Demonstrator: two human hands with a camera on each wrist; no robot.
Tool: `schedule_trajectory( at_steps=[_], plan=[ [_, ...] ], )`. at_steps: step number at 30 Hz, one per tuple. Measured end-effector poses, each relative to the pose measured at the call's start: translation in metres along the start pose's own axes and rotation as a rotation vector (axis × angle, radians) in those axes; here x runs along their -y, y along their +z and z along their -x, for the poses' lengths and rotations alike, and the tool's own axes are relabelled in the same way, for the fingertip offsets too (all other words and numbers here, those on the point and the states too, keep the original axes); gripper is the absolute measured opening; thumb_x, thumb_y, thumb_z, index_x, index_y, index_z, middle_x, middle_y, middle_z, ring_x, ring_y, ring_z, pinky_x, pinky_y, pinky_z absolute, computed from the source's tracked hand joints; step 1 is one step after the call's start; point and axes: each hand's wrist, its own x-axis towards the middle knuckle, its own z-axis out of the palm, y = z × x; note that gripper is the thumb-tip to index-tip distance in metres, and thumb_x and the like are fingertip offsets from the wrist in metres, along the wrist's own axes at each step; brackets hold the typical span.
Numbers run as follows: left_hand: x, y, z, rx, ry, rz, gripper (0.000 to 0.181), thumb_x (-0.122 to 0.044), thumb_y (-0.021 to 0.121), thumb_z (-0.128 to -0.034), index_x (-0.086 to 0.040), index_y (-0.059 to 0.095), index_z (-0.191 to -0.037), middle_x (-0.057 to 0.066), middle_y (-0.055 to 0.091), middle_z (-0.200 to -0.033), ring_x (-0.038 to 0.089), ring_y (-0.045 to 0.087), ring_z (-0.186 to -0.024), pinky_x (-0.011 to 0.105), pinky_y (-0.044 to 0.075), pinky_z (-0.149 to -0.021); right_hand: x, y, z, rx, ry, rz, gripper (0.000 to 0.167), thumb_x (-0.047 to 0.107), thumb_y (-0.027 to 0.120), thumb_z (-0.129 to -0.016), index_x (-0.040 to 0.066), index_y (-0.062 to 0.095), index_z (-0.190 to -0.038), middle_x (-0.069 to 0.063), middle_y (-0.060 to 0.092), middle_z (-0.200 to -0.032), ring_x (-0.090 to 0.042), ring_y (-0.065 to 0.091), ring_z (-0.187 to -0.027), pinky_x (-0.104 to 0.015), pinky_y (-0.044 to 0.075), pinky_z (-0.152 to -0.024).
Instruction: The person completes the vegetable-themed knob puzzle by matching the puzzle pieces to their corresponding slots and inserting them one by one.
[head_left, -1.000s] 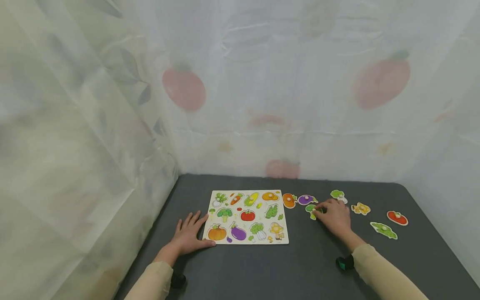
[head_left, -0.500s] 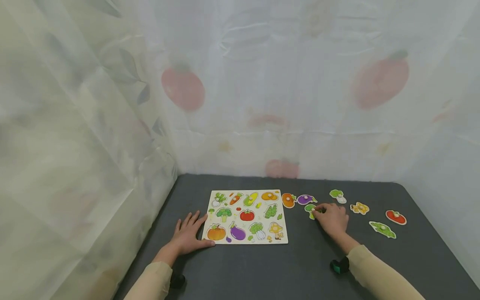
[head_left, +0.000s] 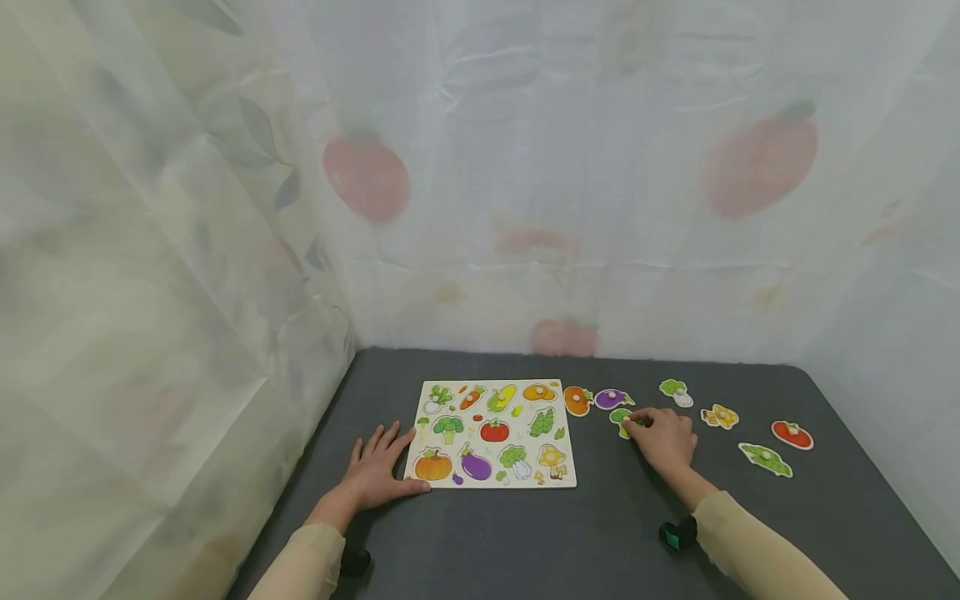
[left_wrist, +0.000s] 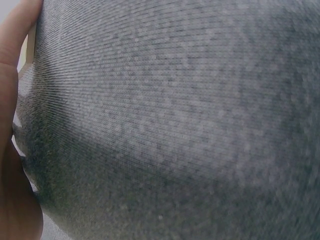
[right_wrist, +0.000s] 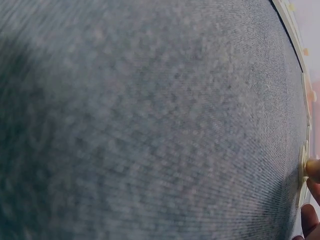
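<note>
In the head view a white vegetable puzzle board [head_left: 480, 487] lies flat on the grey table. My left hand [head_left: 375, 475] rests with fingers spread at its lower left corner, thumb along the front edge and fingertips at the left edge. To the right of the board, my right hand [head_left: 666, 437] pinches the small knob of a green broccoli piece [head_left: 618, 417], which is partly hidden by the fingers. The piece lies on or very near the table. At the right edge of the right wrist view, fingertips [right_wrist: 313, 170] touch a thin pale piece [right_wrist: 302, 172].
Behind the broccoli lie a pumpkin piece [head_left: 577, 402] and an eggplant piece [head_left: 611, 400]. Farther right are a cabbage piece [head_left: 677, 392], a mushroom piece [head_left: 722, 417], a tomato piece [head_left: 792, 434] and a pea pod piece [head_left: 765, 459]. Printed curtains [head_left: 480, 167] enclose the table's back and sides.
My right hand has tilted slightly down and toward the front, uncovering the cabbage piece, while its fingertips stay at the broccoli. The left hand has stayed put.
</note>
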Motion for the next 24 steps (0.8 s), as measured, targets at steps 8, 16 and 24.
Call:
schedule_trajectory(
  at_steps=[8, 16, 24],
  plan=[
    [0.0012, 0.0007, -0.0021, 0.01, -0.006, 0.018, 0.113, -0.079, 0.073, -0.0729, -0.018, 0.036, -0.161, 0.02, 0.024, -0.166, 0.048, 0.012, -0.152, 0.072, -0.001, -0.115, 0.0008, -0.0001, -0.0003, -0.006, 0.002, 0.004, 0.033, 0.035, 0.072, -0.094, 0.006, 0.077, -0.109, -0.022, 0.063, -0.12, -0.048, 0.044, -0.112, -0.064, 0.033, -0.086],
    [0.0048, 0.0035, -0.0042, 0.019, -0.019, 0.005, 0.115, -0.081, 0.072, -0.0716, -0.02, 0.035, -0.162, 0.019, 0.023, -0.167, 0.048, 0.011, -0.152, 0.073, -0.001, -0.115, 0.0015, 0.0017, 0.0005, -0.013, 0.007, 0.01, 0.032, 0.033, 0.072, -0.094, 0.006, 0.077, -0.108, -0.023, 0.061, -0.123, -0.047, 0.043, -0.112, -0.063, 0.033, -0.086],
    [0.0008, -0.0015, -0.0041, 0.052, -0.041, -0.041, 0.114, -0.083, 0.07, -0.0728, -0.023, 0.033, -0.163, 0.016, 0.021, -0.168, 0.046, 0.011, -0.154, 0.072, 0.001, -0.116, 0.0007, 0.0022, 0.0005, -0.026, -0.003, -0.001, 0.03, 0.032, 0.072, -0.094, 0.006, 0.078, -0.107, -0.024, 0.06, -0.124, -0.048, 0.042, -0.114, -0.063, 0.032, -0.087]
  ],
)
